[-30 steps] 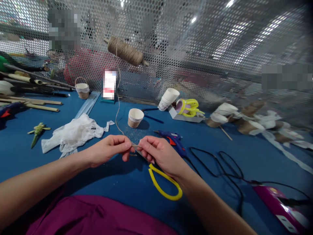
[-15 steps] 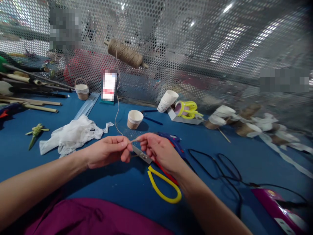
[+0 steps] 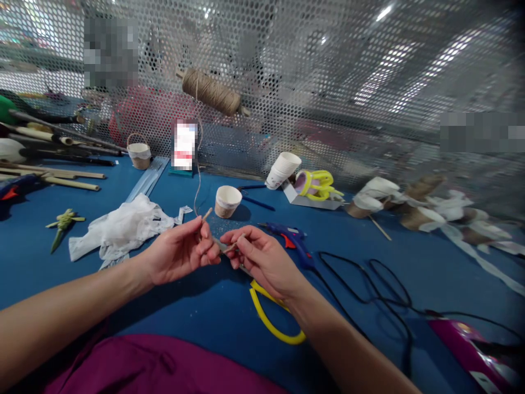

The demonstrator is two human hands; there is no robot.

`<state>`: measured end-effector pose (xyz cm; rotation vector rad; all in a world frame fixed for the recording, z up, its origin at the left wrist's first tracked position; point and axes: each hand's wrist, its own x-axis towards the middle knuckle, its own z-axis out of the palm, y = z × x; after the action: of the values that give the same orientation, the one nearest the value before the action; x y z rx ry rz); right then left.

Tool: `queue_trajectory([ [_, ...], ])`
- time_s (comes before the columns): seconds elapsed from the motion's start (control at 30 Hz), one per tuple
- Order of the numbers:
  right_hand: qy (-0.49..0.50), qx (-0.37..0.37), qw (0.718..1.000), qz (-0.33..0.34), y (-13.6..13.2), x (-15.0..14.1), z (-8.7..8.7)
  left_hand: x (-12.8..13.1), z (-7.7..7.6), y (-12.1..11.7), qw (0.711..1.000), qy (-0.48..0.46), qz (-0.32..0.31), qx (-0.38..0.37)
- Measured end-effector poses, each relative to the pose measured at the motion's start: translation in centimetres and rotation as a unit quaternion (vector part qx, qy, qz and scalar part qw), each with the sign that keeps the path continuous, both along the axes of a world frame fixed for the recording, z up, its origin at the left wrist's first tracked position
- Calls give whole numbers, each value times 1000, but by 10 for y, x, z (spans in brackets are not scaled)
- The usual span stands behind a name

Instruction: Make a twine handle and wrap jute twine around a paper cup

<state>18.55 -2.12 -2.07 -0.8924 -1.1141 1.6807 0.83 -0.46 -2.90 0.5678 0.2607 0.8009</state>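
Note:
My left hand (image 3: 184, 249) is closed in a pinch on brown twine (image 3: 207, 215), whose short end pokes up past the fingertips. That line runs back to a spool of twine (image 3: 211, 93) on a stick against the mesh. Just right of it, my right hand (image 3: 264, 254) pinches another bit of twine (image 3: 234, 246) between thumb and fingers. Scissors with yellow handles (image 3: 273, 325) lie beneath my right hand, their blades mostly hidden. A white paper cup with a brown lower band (image 3: 228, 201) stands beyond my hands. A blue glue gun (image 3: 293, 235) rests to the right.
White lace cloth (image 3: 127, 221) and a small green woven figure (image 3: 63, 221) lie left. A handled cup (image 3: 139, 155) and a phone (image 3: 184, 145) stand at the back. Stacked cups (image 3: 283, 169), a box of yellow scissors (image 3: 315, 185), black cable (image 3: 385, 298) and a purple power strip (image 3: 467, 350) are right.
The twine stretched between my fingertips is now in two visible bits, one in each hand. My left fingers have tilted up and my right hand has turned slightly.

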Motion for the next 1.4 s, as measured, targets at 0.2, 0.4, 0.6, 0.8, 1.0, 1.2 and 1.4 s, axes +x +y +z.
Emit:
queue_trajectory([
  [0.2, 1, -10, 1000, 14, -1, 1, -3, 1, -8, -2, 999, 19, -10, 38],
  [0.4, -18, -13, 1000, -11, 1, 2, -4, 0, -13, 1, 998, 52, 14, 34],
  [0.6, 32, -12, 999, 3, 4, 3, -6, 0, -12, 2, 999, 33, 34, 24],
  [0.8, 52, -16, 998, 36, 4, 2, -9, 1, -9, 1, 999, 20, 26, 25],
  [1.0, 40, 2, 998, 50, 0, 2, -5, 3, -9, -4, 998, 32, -4, 48],
  [1.2, -38, 44, 998, 28, -1, 3, -3, 3, -11, -3, 997, 69, 8, 28],
  [1.4, -89, 61, 994, -32, 1, 1, -2, 3, -10, 0, 994, 94, 53, 0],
])
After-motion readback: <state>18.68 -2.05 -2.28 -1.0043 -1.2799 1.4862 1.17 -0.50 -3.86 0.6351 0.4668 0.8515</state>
